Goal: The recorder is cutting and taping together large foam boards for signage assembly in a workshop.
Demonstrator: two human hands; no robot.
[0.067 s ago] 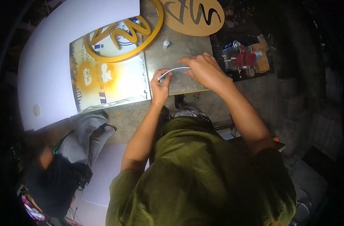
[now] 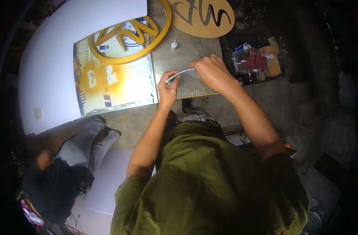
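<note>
A thin white strip (image 2: pixel 182 73), bent in a shallow arch, spans the gap between my hands above the grey metal tabletop (image 2: pixel 181 92). Its left end is pinched between the thumb and fingers of my left hand (image 2: pixel 168 87). My right hand (image 2: pixel 212 71) has its fingers curled over the other end, which is hidden under them. Just beyond the strip a small clear bottle with a thin nozzle (image 2: pixel 174 46) stands on the metal.
At the left lie a yellow ring with letter shapes (image 2: pixel 120 61), a paint-stained printed sheet (image 2: pixel 126 94) and a large white sheet (image 2: pixel 49 78). A tan oval board (image 2: pixel 202 27) is at the back. Right are a can (image 2: pixel 241 47) and red cloth (image 2: pixel 255 62). Another person (image 2: pixel 53 188) is lower left.
My right index finger, stretched out to the left before, is now drawn in over the strip. The other person at the lower left has shifted slightly.
</note>
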